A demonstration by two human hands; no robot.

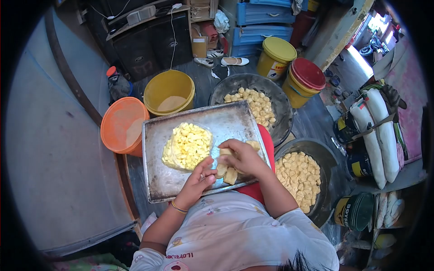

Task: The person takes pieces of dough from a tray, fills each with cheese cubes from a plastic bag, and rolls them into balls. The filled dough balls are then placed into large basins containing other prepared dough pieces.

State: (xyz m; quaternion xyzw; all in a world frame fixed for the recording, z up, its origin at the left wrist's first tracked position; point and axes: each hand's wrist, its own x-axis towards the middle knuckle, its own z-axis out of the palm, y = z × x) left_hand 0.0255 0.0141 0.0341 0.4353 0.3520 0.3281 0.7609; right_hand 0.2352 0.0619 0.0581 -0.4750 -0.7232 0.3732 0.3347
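A metal tray (156,180) lies in front of me at lap height. On its left part sits a clear bag of small yellow pieces (187,147). Several flat pale dough pieces (230,176) lie on the right part of the tray. My right hand (242,156) is over these pieces with bent fingers, and whatever is between its fingertips is hidden. My left hand (199,178) is just left of the dough, palm turned up, its fingers apart and nothing seen in it.
Beyond the tray stand a yellow bucket (192,86) and an orange bucket (107,128). Basins of dough pieces (285,90) (332,167) are at the right. Lidded buckets (279,49) (308,72) stand behind them.
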